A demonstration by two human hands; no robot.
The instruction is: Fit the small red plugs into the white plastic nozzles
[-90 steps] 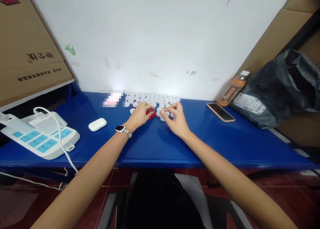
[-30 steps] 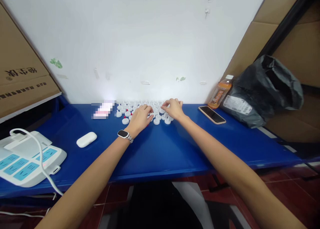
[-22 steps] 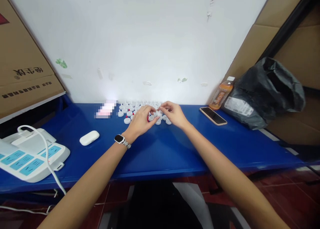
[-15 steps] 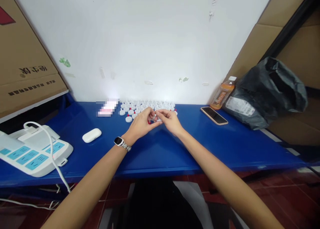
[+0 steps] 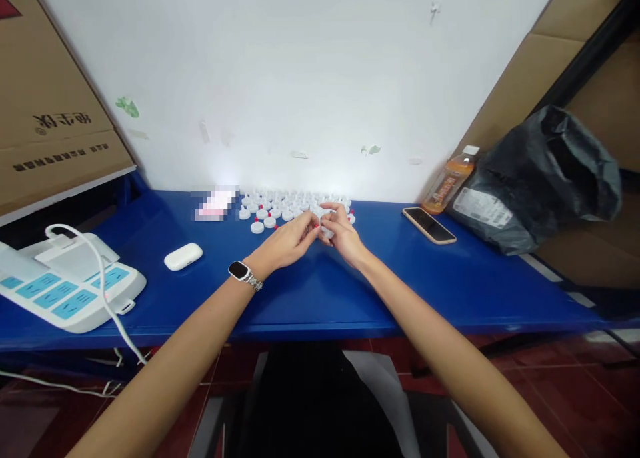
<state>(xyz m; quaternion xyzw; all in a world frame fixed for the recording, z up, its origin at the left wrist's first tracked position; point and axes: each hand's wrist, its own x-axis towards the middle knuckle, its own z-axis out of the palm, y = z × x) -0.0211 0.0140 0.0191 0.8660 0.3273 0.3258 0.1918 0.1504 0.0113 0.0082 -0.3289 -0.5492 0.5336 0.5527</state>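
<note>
White caps (image 5: 280, 208), several showing red inserts, lie along the blue counter (image 5: 310, 291); left hand (image 5: 290, 241) and right hand (image 5: 343, 231) pinch together on one cap (image 5: 324, 222), seemingly mid-fitting; many remain.

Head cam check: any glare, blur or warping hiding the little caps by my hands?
Head view: a bright glare patch on the wall washes out the far rows of white caps; a pixelated block hides something left of them; wide-angle warping bends the blue table edge; left hand and right hand look fairly sharp.
</note>
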